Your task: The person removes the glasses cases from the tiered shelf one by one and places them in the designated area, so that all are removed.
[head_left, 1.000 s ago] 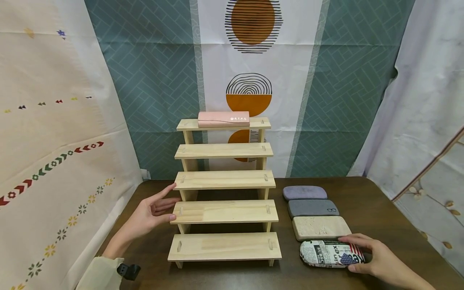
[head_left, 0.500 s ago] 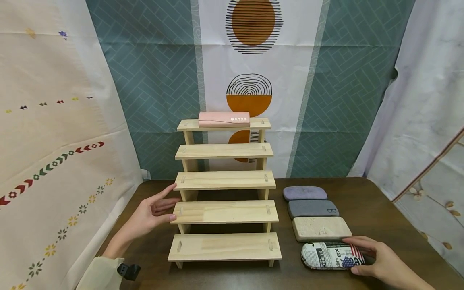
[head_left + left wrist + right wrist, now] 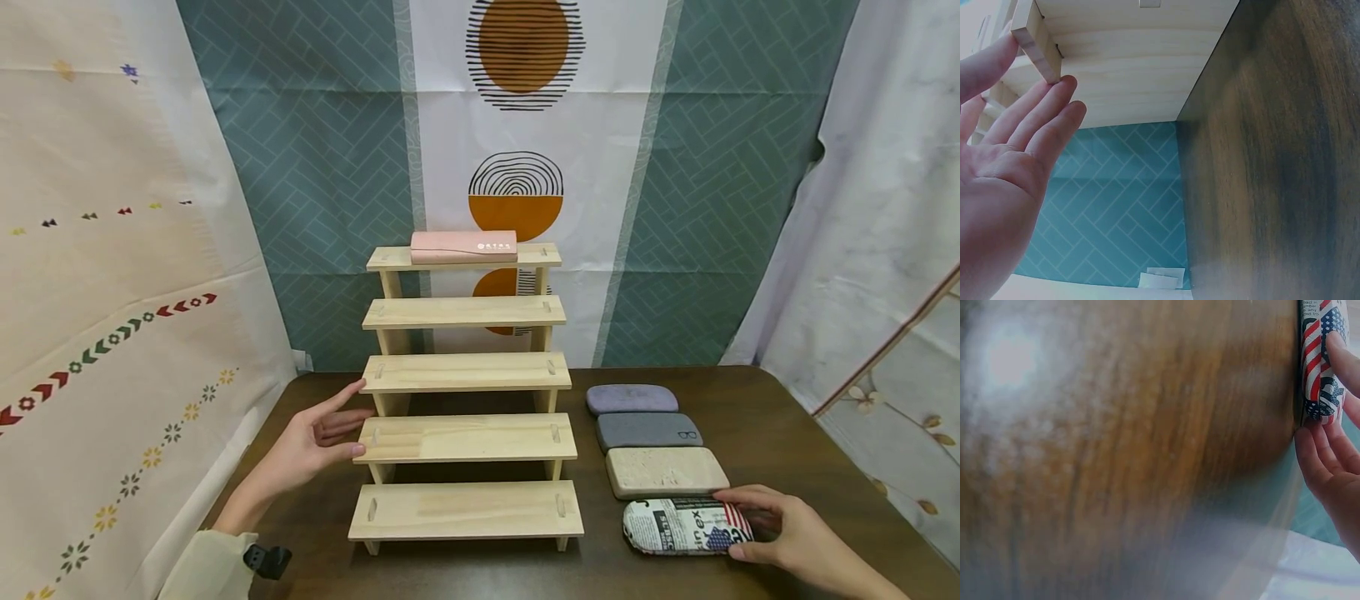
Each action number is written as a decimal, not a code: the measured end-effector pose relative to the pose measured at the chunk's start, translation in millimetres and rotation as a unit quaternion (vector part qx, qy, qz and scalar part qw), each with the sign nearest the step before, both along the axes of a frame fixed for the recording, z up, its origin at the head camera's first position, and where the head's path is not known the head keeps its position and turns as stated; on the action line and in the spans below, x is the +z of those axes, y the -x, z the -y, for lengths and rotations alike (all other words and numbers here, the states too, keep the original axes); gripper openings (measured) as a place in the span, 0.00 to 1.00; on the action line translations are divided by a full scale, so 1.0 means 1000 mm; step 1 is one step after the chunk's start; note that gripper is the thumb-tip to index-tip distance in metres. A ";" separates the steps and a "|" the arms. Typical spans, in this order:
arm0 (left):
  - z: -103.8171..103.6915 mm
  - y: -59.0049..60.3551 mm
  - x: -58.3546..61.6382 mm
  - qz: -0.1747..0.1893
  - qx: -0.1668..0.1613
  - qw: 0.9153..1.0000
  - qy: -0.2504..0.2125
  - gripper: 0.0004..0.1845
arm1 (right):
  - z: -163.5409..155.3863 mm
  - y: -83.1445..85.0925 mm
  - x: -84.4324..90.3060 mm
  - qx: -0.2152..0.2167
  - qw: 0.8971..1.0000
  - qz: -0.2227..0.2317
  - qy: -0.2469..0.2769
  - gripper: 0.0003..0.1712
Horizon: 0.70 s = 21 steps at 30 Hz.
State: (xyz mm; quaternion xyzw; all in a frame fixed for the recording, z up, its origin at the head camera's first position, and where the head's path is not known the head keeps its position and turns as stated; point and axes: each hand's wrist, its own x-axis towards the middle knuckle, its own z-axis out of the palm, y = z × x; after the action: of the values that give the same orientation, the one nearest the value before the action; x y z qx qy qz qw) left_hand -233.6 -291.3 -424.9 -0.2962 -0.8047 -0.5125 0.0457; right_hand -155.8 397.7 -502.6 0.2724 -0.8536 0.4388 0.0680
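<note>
The right hand point(image 3: 780, 533) gripped the newsprint case point(image 3: 678, 527) at four o'clock; the left hand's point(image 3: 315, 442) wide grip touched the wooden rack point(image 3: 465, 442).

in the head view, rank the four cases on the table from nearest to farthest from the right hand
From the right hand:
1. newspaper-print case, front of the row, gripped at its right end.
2. beige case, just behind it.
3. dark grey case, third back.
4. purple-grey case, at the back, nearest the wall.

Left hand point(image 3: 311, 446) flat, fingers straight; right hand point(image 3: 780, 533) curled, gripping.
</note>
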 end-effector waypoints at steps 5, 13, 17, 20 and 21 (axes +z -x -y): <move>0.001 0.000 -0.001 0.000 -0.002 1.000 -0.003 0.50 | -0.001 0.002 -0.002 -0.008 1.000 -0.008 -0.014 0.35; 0.000 0.000 0.000 0.000 -0.003 1.000 -0.006 0.50 | 0.000 0.001 0.003 -0.028 0.999 -0.004 -0.040 0.33; 0.000 0.000 -0.001 0.000 -0.004 1.000 -0.007 0.50 | 0.001 0.001 0.003 -0.027 0.999 -0.003 -0.040 0.33; 0.000 0.000 -0.001 -0.001 -0.003 1.000 -0.007 0.50 | 0.001 0.002 0.001 -0.023 0.999 -0.001 -0.033 0.34; 0.000 -0.001 0.000 -0.002 -0.003 1.000 -0.006 0.49 | 0.001 0.002 0.001 -0.023 0.999 -0.001 -0.033 0.34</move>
State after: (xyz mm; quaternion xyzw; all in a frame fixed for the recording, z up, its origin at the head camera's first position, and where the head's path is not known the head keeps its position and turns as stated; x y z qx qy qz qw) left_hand -232.9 -291.2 -425.4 -0.2989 -0.8006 -0.5171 0.0475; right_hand -158.1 397.0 -501.5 0.2551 -0.8735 0.4087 0.0703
